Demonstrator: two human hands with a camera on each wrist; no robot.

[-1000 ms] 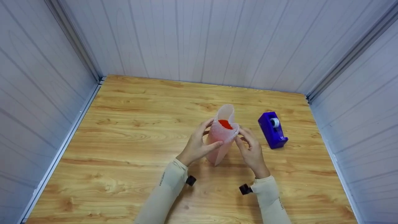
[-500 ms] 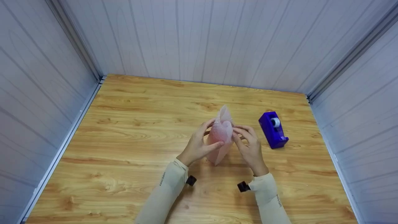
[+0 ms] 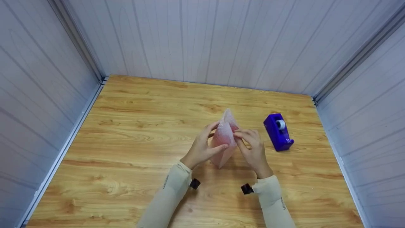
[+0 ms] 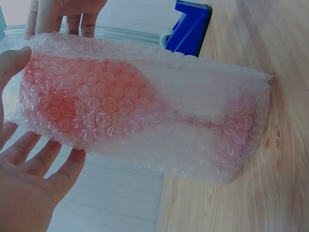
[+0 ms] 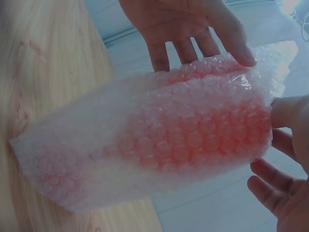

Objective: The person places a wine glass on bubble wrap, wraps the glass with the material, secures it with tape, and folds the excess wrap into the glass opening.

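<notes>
A roll of clear bubble wrap [image 3: 223, 134] stands upright between the hands in the head view, its lower end at the tabletop. Inside shows a red goblet-shaped object [image 4: 91, 94], wide at the top, with a narrow stem and a broader base. My left hand [image 3: 201, 145] holds the wrap from the left, thumb across its near face and fingers behind. At the upper right edge, my right hand [image 3: 252, 148] pinches the wrap with thumb and fingertips. The folded top partly hides the red rim.
A blue tape dispenser [image 3: 278, 132] with a white roll [image 3: 280, 124] stands on the wooden table [image 3: 142, 133], right of the hands. Pale panel walls [image 3: 202, 41] enclose the back and sides.
The right hand has moved slightly left, drawing the wrap's upper right edge inward. Its mouth has narrowed and covers most of the red seen earlier. The left hand keeps its hold.
</notes>
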